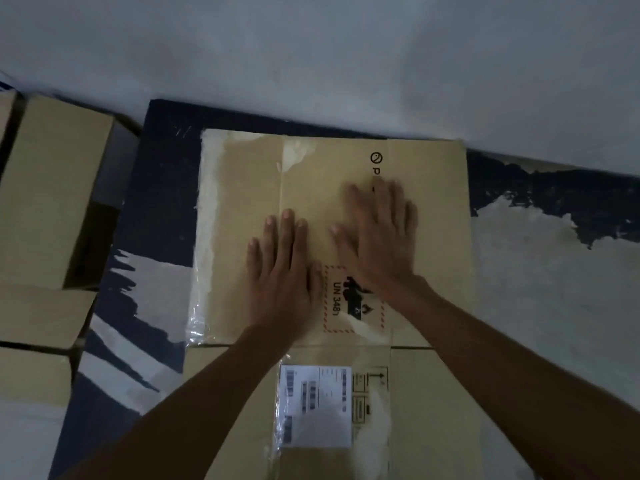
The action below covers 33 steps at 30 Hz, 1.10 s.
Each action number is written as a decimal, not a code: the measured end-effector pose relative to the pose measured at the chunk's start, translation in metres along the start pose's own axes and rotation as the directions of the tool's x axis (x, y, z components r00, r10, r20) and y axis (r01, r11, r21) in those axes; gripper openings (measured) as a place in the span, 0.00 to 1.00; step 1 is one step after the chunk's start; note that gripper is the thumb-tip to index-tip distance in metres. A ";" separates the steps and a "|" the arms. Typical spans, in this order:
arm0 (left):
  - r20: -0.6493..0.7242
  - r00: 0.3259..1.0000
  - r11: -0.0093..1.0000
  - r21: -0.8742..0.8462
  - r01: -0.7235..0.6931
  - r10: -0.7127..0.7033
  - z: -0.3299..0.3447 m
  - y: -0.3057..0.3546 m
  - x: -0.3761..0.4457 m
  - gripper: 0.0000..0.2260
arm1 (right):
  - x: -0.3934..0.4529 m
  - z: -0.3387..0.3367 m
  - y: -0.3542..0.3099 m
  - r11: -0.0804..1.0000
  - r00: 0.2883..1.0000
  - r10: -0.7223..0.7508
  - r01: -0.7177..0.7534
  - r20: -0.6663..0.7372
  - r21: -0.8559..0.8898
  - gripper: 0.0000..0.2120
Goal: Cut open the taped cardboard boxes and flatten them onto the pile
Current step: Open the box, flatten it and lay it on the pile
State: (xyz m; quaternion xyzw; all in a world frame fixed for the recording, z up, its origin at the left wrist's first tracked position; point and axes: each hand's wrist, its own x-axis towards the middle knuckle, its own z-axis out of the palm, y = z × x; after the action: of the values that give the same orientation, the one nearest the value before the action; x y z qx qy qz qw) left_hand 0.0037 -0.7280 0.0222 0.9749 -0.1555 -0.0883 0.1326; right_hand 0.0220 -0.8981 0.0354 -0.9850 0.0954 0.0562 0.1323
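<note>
The flattened cardboard box (433, 209) is tan-brown, with glossy clear tape (204, 220) reflecting pale along its left edge; it carries black printed text, a hazard label (353, 299) with a red dashed border and black symbols, and a white shipping label (315, 405) with black barcodes. The cardboard boxes (52, 188) at left are the same plain tan-brown. The floor (159, 188) is dark navy paint worn through in irregular patches to pale grey-white, and the wall (311, 57) is plain pale grey.
</note>
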 end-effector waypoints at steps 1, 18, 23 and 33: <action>-0.001 1.000 1.000 -0.006 0.000 0.000 0.000 0.001 -0.001 0.29 | 0.018 0.000 0.000 1.000 0.999 -0.025 0.026 0.026 -0.016 0.33; 0.000 1.000 0.998 0.047 -0.029 0.029 -0.023 -0.020 0.139 0.33 | 0.056 -0.003 0.010 0.994 0.995 -0.098 0.099 0.004 -0.051 0.36; -0.006 1.000 0.999 0.047 -0.018 0.019 -0.021 -0.022 0.138 0.33 | 0.047 -0.011 0.045 0.989 0.990 0.143 -0.143 0.003 -0.033 0.44; -0.094 0.990 0.993 0.046 0.107 -0.102 -0.030 -0.068 0.103 0.32 | 0.047 -0.009 0.050 0.992 0.993 0.117 -0.117 -0.004 -0.044 0.45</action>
State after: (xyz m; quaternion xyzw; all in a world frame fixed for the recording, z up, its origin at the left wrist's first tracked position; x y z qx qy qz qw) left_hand 0.1259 -0.6925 0.0180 0.9878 -0.1001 -0.0466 0.1099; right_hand 0.0583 -0.9558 0.0250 -0.9804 0.1517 0.0654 0.1068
